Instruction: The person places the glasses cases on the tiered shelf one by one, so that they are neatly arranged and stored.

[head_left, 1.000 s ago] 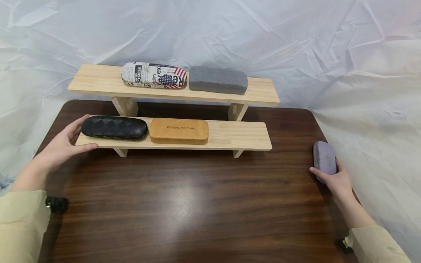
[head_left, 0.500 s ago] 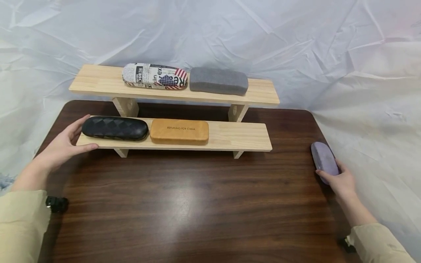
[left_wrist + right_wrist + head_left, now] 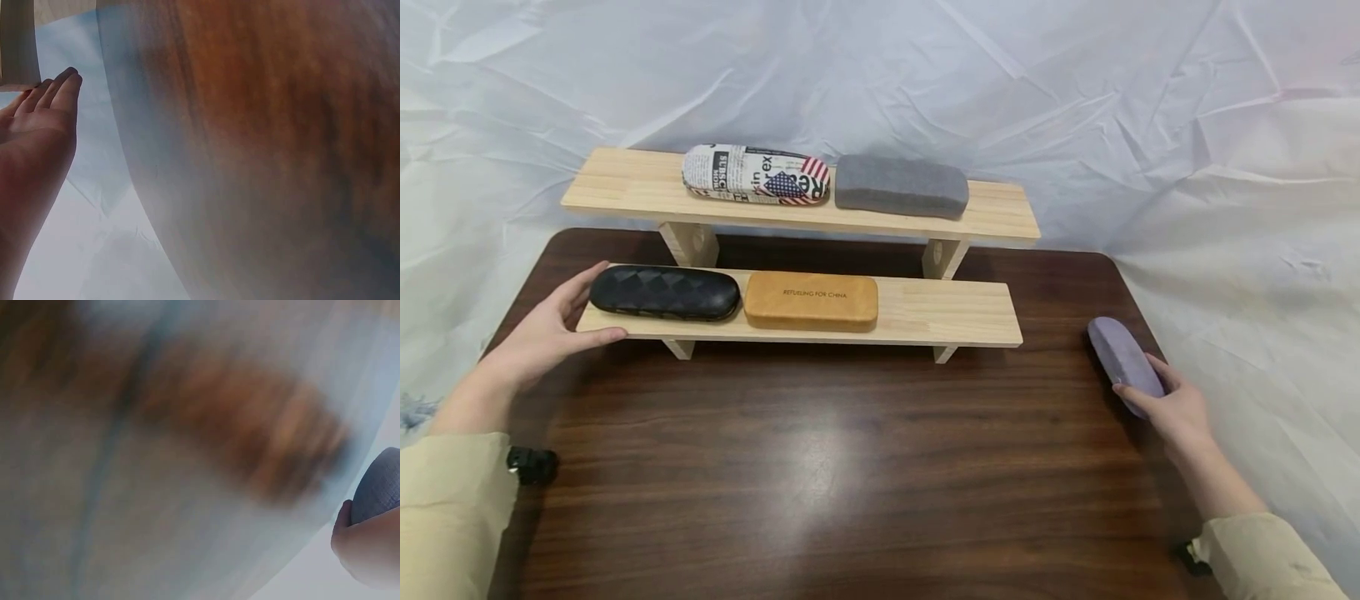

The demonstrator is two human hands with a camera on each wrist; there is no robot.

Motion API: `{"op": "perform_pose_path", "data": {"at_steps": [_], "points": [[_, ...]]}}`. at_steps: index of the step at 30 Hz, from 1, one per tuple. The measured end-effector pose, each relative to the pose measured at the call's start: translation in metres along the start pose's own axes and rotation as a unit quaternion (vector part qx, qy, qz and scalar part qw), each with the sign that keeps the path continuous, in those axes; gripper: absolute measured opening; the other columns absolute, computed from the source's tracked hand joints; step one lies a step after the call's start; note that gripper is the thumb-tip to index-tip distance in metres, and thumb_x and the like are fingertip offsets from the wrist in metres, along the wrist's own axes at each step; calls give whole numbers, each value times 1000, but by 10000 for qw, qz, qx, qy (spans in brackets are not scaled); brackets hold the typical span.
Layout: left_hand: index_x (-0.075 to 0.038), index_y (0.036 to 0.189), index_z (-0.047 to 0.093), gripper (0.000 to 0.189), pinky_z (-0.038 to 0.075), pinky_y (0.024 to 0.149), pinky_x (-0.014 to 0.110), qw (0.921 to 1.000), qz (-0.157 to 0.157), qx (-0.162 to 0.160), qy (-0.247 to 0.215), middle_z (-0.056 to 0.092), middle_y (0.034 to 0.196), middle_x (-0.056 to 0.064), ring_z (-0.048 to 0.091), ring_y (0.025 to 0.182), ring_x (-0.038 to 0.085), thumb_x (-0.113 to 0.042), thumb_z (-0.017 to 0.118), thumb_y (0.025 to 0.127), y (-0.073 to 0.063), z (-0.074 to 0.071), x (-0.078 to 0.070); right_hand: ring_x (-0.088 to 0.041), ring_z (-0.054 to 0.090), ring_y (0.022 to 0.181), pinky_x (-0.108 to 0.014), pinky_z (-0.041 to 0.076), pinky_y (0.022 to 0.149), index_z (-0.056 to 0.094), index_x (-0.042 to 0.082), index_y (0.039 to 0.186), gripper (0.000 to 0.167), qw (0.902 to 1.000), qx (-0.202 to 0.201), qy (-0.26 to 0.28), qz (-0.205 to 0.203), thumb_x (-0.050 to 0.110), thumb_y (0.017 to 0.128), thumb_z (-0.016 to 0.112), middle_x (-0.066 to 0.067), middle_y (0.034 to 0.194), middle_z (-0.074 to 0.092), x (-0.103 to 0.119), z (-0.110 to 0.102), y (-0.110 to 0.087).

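Observation:
At the table's right side, my right hand point(image 3: 1180, 412) holds a lavender glasses case point(image 3: 1123, 358) by its near end, thumb on one side and fingers on the other. In the right wrist view the glasses case point(image 3: 381, 487) is partly cut off. My left hand point(image 3: 538, 337) grips the left end of the lower wooden shelf point(image 3: 943, 308), its thumb along the front edge and a finger at the back. On that shelf lie a black woven-pattern glasses case point(image 3: 664, 292) and, to its right, a tan glasses case point(image 3: 811, 300) with lettering.
Behind stands a higher wooden shelf point(image 3: 625, 183) bearing a newspaper-print glasses case point(image 3: 756, 175) and a grey glasses case point(image 3: 901, 185). Both shelves stand on a dark wood table point(image 3: 850, 467). White sheeting point(image 3: 880, 75) hangs behind and beside the table.
The lavender glasses case has turned in my right hand's grip, its far end swinging leftward, and shifted slightly left. My left hand stays at the lower shelf's end.

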State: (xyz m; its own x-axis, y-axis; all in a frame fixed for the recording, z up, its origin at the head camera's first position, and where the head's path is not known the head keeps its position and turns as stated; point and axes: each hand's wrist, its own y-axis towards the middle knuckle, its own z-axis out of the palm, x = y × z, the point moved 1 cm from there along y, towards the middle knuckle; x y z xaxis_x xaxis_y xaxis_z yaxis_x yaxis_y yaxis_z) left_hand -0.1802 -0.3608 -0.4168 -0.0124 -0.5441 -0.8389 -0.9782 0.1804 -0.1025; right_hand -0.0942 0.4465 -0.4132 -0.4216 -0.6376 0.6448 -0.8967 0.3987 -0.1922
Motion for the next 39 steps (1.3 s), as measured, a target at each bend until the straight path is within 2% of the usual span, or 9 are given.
{"op": "perform_pose_path", "data": {"at_steps": [2, 5, 7, 8, 11, 14, 16, 28, 39], "points": [[-28, 173, 1, 102, 28, 100, -4, 10000, 17, -13, -24, 7, 181, 6, 25, 146, -10, -11, 72, 102, 0, 0, 0, -18, 49, 127, -1, 34, 78, 31, 7, 167, 87, 9997, -64, -41, -241, 29, 97, 78, -31, 165, 38, 6, 2, -2], [-27, 173, 1, 102, 29, 100, -4, 10000, 42, -21, -37, 8, 180, 6, 26, 146, -10, -10, 72, 102, 0, 0, 1, 7, 45, 108, -1, 34, 77, 39, 8, 164, 83, 9977, -173, -121, -641, 28, 95, 81, -31, 161, 44, 15, 4, -4], [-27, 173, 1, 102, 29, 100, -4, 10000, 39, -26, -37, 8, 180, 7, 26, 146, -10, -10, 72, 102, 0, 0, 1, 15, 41, 104, -1, 34, 78, 42, 10, 163, 82, 9956, -206, -189, -900, 29, 94, 81, -30, 160, 47, 20, 4, -6], [-27, 173, 1, 102, 30, 99, -4, 10000, 32, -25, -32, 9, 180, 8, 27, 146, -10, -10, 72, 102, 0, 0, 0, 17, 41, 103, 0, 35, 79, 44, 11, 163, 80, 9942, -218, -150, -1041, 28, 94, 81, -23, 159, 51, 22, 4, -7], [-30, 173, 0, 102, 29, 98, -4, 10000, -19, -14, 19, 7, 180, 10, 25, 147, -9, -12, 73, 102, 1, 0, 0, 18, 43, 105, 1, 35, 81, 45, 14, 163, 79, 9899, -196, -70, -1401, 26, 94, 82, 2, 153, 58, 28, 2, -8], [-32, 172, 0, 102, 30, 97, -4, 10000, -33, -6, 42, 7, 180, 10, 24, 147, -9, -13, 73, 102, 1, 0, -1, 17, 46, 106, 1, 36, 83, 46, 16, 162, 78, 9853, -111, 176, -1693, 20, 93, 82, 27, 138, 55, 35, 1, -10], [-33, 172, 1, 102, 30, 97, -4, 10000, -28, -6, 51, 6, 181, 8, 24, 147, -9, -13, 73, 102, 1, -1, -1, 17, 47, 106, 0, 37, 83, 47, 16, 162, 78, 9828, -29, 246, -1830, 17, 93, 82, 33, 133, 53, 41, 0, -12], [-30, 173, 1, 101, 31, 97, -4, 10000, -1, -18, 44, 8, 181, 3, 26, 146, -9, -12, 72, 102, 0, 0, 0, 13, 52, 109, -3, 42, 83, 49, 16, 161, 81, 9680, 479, 360, -2438, 5, 89, 84, 35, 132, 52, 77, 7, -24], [-31, 173, 1, 102, 27, 101, -5, 10000, 0, -12, 18, 8, 181, 2, 23, 148, -10, -12, 72, 102, 0, 0, 0, 11, 53, 112, -3, 41, 87, 53, 17, 158, 83, 9527, 833, 189, -2918, 5, 84, 89, 33, 134, 54, 108, 22, -31]]}}
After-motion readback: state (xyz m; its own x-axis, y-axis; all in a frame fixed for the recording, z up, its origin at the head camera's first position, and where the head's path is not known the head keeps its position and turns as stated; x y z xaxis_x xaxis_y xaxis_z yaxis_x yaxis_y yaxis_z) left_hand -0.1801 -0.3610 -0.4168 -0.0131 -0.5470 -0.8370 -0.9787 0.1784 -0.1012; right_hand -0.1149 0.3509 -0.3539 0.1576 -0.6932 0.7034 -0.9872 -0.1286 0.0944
